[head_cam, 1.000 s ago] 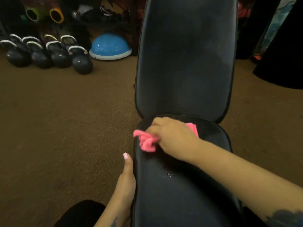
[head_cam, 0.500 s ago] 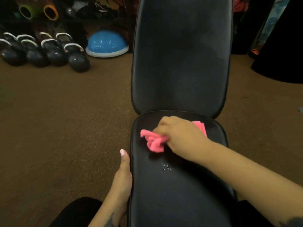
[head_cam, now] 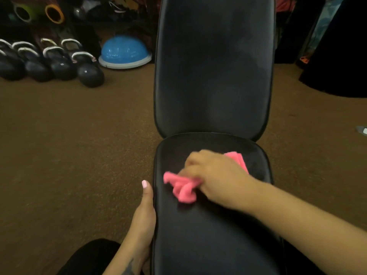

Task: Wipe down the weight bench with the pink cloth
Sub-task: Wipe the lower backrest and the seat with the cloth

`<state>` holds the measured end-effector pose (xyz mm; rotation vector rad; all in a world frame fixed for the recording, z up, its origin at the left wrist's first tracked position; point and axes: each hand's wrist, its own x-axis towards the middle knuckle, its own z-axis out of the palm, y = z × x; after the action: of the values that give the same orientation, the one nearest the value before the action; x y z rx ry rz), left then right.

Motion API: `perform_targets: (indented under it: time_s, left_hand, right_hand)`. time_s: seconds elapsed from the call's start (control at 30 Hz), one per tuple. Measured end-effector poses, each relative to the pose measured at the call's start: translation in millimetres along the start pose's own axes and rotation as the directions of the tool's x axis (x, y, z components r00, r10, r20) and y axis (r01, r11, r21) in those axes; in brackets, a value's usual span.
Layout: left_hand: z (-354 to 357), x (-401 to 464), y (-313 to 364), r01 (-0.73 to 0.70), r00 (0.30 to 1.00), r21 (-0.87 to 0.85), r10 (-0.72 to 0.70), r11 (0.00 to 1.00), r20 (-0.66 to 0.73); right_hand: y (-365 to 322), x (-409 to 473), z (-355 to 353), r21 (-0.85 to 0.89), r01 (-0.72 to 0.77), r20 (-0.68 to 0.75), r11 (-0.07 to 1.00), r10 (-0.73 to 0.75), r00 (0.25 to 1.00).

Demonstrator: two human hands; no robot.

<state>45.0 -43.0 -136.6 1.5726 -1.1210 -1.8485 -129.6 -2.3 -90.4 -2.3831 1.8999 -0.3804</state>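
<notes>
We see the pink cloth bunched on the seat pad of the black weight bench, gripped under the right hand, which looks blurred. The left hand rests along the seat's left edge, seemingly straight-fingered. Kettlebells and a blue dome sit on the carpet beyond.

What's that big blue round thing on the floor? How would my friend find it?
Look left of the black weight bench, at the far edge of the brown carpet. Beside the row of dark kettlebells sits the blue dome. It alone is bright blue, with a pale rim.
</notes>
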Motion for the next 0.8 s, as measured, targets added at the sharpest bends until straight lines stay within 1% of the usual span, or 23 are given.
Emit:
perform_targets:
  time_s: [0.07, 0.13, 0.2, 0.27, 0.33, 0.37, 0.43, 0.5, 0.57, 0.6, 0.63, 0.7, 0.77, 0.8]
  left_hand:
    - [-1, 1, -1, 0.011, 1.000, -0.001, -0.011, 1.000, 0.012]
    - [-1, 2, -1, 0.026, 1.000, 0.009, -0.026, 1.000, -0.002]
    - [-1, 4, -2, 0.041, 0.999, 0.023, -0.041, 0.999, -0.014]
    - [-1, 5, -2, 0.067, 0.998, 0.026, -0.067, 0.997, -0.001]
    - [-1, 3, 0, 0.068, 0.998, 0.023, -0.068, 0.997, 0.004]
    - [-1, 3, 0, 0.060, 0.998, 0.021, -0.060, 0.998, -0.001]
    - [0, 0, 2, 0.051, 0.998, 0.032, -0.050, 0.998, -0.023]
    - [0, -4, 4, 0.037, 0.999, 0.037, -0.036, 0.999, -0.025]
    - [1, -5, 6, 0.035, 0.999, 0.034, -0.034, 0.999, -0.020]
    - [1, -5, 6, 0.037, 0.999, 0.034, -0.036, 0.999, -0.020]
    - [2, -6, 7, 0.040, 0.999, 0.034, -0.040, 0.999, -0.017]
    - [1, -7, 8, 0.059, 0.998, 0.031, -0.059, 0.998, -0.001]
    - [1, -9, 8, 0.062, 0.998, 0.030, -0.062, 0.998, 0.007]
    - [1, -10, 8, 0.058, 0.998, 0.030, -0.059, 0.998, 0.009]
  right_hand:
    - [-8, -22, -4, 0.049, 0.080, 0.054, 0.996, -0.082, 0.995]
    - [4, -40, -12, 0.043, 0.086, 0.058, 0.995, -0.089, 0.994]
    - [25, -45, -18, -0.032, 0.027, 0.018, 0.999, -0.026, 1.000]
    - [41, -34, -19, -0.086, -0.084, -0.014, 0.993, 0.083, 0.996]
    - [41, -12, -14, -0.129, -0.169, -0.061, 0.977, 0.163, 0.985]
    - [34, -1, -9, -0.138, -0.183, -0.090, 0.973, 0.172, 0.981]
    - [11, 7, 1, -0.119, -0.150, -0.094, 0.981, 0.140, 0.986]
    - [-9, -10, 5, -0.061, -0.049, -0.042, 0.997, 0.046, 0.998]
    - [-12, -39, -1, 0.023, 0.021, 0.028, 1.000, -0.021, 0.999]
    - [-5, -52, -6, 0.027, 0.021, 0.031, 0.999, -0.022, 0.999]
    - [6, -62, -12, 0.004, -0.009, 0.011, 1.000, 0.009, 1.000]
    - [31, -70, -22, -0.061, -0.120, -0.048, 0.991, 0.117, 0.992]
    - [51, -57, -24, -0.096, -0.284, -0.087, 0.954, 0.276, 0.957]
    - [55, -47, -22, -0.126, -0.338, -0.102, 0.933, 0.327, 0.939]
